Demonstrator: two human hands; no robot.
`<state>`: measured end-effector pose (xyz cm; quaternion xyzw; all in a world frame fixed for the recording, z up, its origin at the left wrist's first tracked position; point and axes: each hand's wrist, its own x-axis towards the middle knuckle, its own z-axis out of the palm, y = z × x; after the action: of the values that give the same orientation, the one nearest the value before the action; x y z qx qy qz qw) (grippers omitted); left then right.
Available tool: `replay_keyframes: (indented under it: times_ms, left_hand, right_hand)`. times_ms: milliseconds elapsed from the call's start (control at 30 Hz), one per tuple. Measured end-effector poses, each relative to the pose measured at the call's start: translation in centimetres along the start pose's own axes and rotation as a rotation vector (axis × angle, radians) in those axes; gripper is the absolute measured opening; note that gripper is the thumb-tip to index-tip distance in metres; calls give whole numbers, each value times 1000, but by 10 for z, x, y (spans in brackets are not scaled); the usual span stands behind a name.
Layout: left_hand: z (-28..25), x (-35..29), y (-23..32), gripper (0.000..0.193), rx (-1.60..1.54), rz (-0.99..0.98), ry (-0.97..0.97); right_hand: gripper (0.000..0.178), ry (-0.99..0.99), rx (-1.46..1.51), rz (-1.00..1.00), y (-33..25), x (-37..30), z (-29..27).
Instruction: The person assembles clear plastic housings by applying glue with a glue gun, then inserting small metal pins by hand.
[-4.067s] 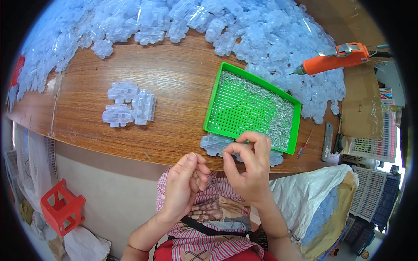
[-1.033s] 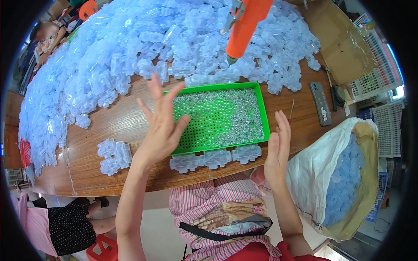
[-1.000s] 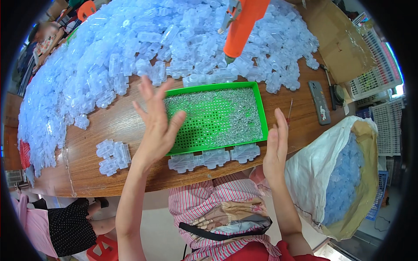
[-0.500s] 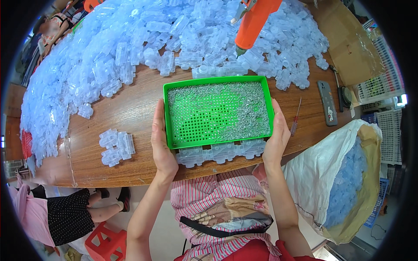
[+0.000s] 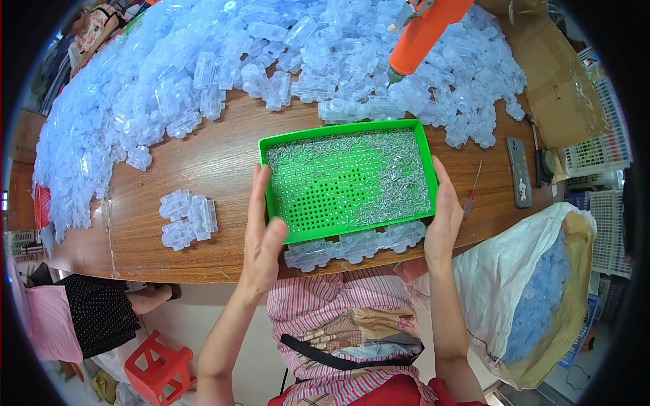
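Observation:
Between my hands is a shallow green tray point(image 5: 338, 128) with a perforated bottom. Small silvery screws point(image 5: 399, 193) lie thick along its right side and far edge, and the holes at near left show bare. My left hand point(image 5: 259, 247) presses the left wall, fingers stretched along it and thumb by the near corner. Opposite it, my right hand point(image 5: 443, 220) grips the right wall, its fingers partly hidden. A row of clear plastic housings point(image 5: 355, 247) shows just below the tray's near edge, partly covered. More clear housings point(image 5: 189, 220) are grouped on the wooden table to the left.
A large heap of bluish clear housings point(image 5: 169, 74) covers the table's far side. Above it hangs an orange electric screwdriver point(image 5: 430, 37). At right lie a red-handled screwdriver point(image 5: 468, 203), a phone point(image 5: 519, 172) and an open white sack point(image 5: 487, 271) of housings. A red stool point(image 5: 159, 365) stands lower left.
The tray looks slightly tilted now, its left end nearer me. My left thumb has swung toward the tray's near corner. The whole view has shifted a little to the right.

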<state>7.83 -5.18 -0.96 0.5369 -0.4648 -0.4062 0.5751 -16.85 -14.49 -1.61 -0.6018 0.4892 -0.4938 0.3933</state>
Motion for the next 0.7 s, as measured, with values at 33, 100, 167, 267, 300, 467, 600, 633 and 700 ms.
replay_keyframes:
  times_ms: [33, 100, 167, 267, 300, 467, 600, 633, 700]
  left_hand:
    - [-7, -2, 4, 84, 156, 36, -88]
    - [-26, -12, -4, 106, 504, 181, -205]
    - [-25, -17, 10, 102, 746, 243, -246]
    - [-32, -19, -2, 86, 925, 334, -287]
    - [-33, -18, 0, 86, 924, 336, -286]
    - [-33, -16, -2, 67, 856, 291, -330]
    - [-30, -17, -1, 70, 868, 281, -329]
    - [-31, -20, -3, 74, 856, 279, -305]
    - [-35, -21, -3, 92, 859, 299, -297]
  right_hand:
    - [49, 3, -157, -95, -1, -3, -4]
    - [48, -52, -223, -140, -9, -11, -4]
    - [50, -124, -471, -335, -11, -18, -8]
    - [53, -144, -505, -315, -9, -23, -1]
    - [54, -129, -500, -283, -6, -24, 2]
    - [53, -128, -535, -234, -4, -24, 5]
    - [50, 11, -522, -318, -42, -28, -9]
    - [48, 68, -423, -389, -63, -34, -16]
    - [49, 200, -479, -503, -124, -62, -47]
